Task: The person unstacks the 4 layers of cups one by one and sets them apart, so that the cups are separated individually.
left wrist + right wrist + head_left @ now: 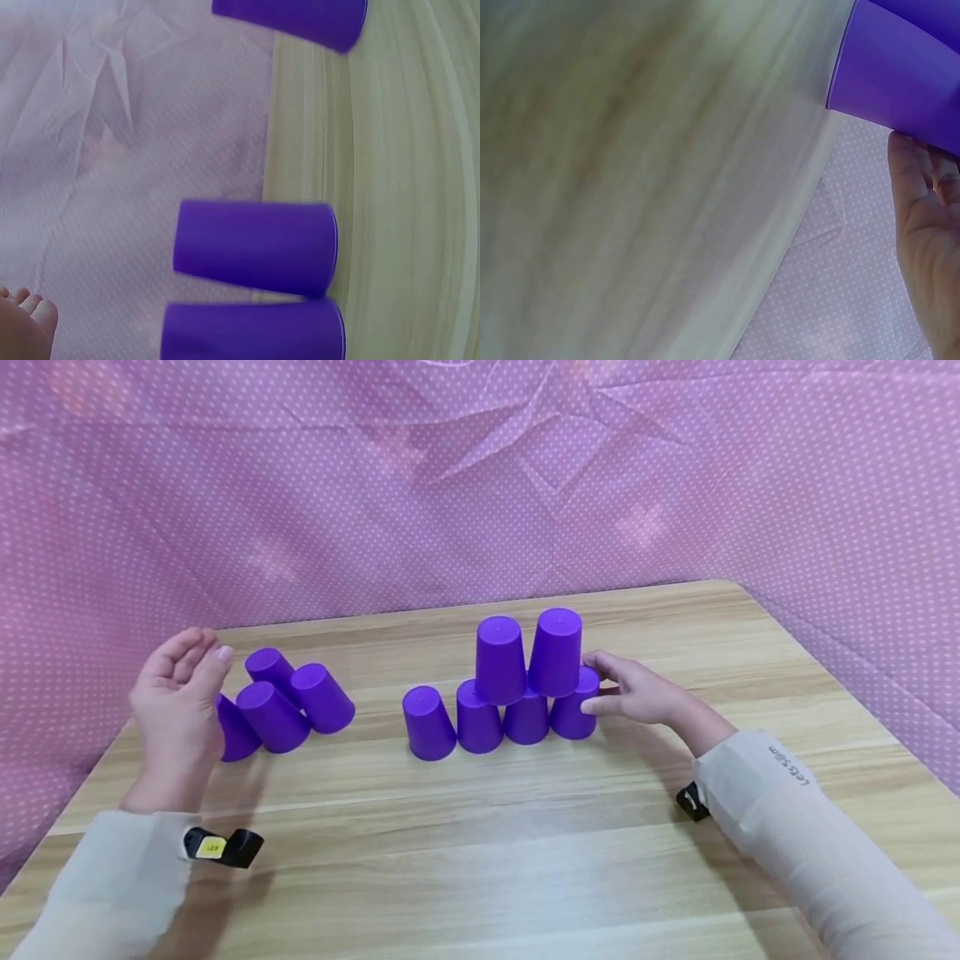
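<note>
Several upside-down purple cups stand in a row on the table; the left end cup (429, 724) stands a little apart. Two more, an upper left cup (500, 662) and an upper right cup (556, 653), rest on top of the row. At its right end, my right hand (637, 693) holds the end cup (574, 710) between thumb and fingers; the right wrist view shows fingertips against a purple cup (900, 71). My left hand (178, 702) is raised beside the left cup group (273, 718), its fingers loosely bent and holding nothing.
The wood-grain table (480, 835) has its far edge against a pink dotted cloth (480, 510), which also hangs at both sides. Bare tabletop lies between the left group and the row. A black strap device (223, 847) sits at the left wrist.
</note>
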{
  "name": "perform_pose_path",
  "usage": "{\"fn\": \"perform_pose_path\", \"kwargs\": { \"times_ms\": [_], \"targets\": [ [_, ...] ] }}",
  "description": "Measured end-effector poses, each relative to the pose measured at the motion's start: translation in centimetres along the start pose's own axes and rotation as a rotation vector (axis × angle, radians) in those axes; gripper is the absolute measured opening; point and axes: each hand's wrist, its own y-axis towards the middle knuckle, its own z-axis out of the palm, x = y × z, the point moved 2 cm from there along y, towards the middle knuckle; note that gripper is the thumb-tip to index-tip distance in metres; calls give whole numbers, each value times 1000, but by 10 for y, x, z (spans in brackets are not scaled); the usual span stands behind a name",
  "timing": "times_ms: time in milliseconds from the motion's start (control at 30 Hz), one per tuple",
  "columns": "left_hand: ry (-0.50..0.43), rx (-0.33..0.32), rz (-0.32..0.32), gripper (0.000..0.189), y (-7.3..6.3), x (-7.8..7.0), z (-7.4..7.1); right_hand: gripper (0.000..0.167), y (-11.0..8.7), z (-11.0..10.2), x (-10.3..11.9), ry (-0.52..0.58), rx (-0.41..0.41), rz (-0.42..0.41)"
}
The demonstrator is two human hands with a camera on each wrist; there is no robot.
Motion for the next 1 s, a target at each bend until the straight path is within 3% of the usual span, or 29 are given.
{"fn": "perform_pose_path", "kwargs": {
  "times_ms": [300,667,1000],
  "targets": [
    [8,108,72,27,-15,8,26,51,-1,0,-1,2,0,8],
    [55,236,21,28,-34,17,61,50,-2,1,-1,0,-8,7],
    [88,323,25,32,-46,28,80,48,-1,1,0,-5,-14,-11]
  ]
}}
